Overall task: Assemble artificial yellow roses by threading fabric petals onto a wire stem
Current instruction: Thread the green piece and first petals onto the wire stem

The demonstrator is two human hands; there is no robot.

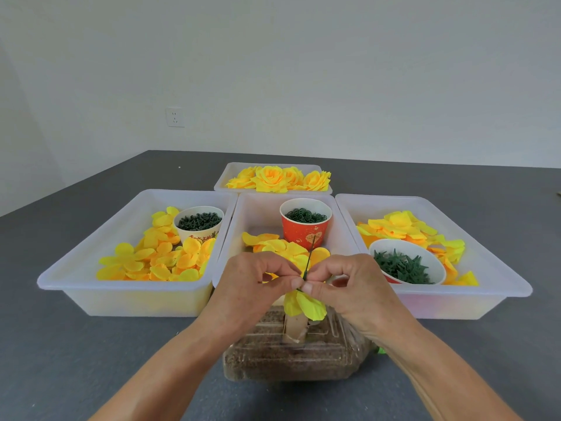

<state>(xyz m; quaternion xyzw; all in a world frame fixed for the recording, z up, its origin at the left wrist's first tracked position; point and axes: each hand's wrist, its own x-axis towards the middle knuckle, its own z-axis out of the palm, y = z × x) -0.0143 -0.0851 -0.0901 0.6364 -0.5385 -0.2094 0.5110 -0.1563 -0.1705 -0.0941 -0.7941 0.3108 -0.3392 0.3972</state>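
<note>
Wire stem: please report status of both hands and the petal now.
Left hand and right hand both pinch the wire stem. Yellow petal threaded on, hanging below the fingers. Nothing blocking.

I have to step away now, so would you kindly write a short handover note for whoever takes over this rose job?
Left hand: fingers pinch the petal at the green wire stem.
Right hand: fingers pinch the same spot from the other side.
A yellow petal hangs below the fingers, over the clear box.
Loose petals lie in three trays; the middle tray also holds a red cup of green rings.
Done: finished roses sit in the far tray.
Left: thread more petals onto this stem.
</note>
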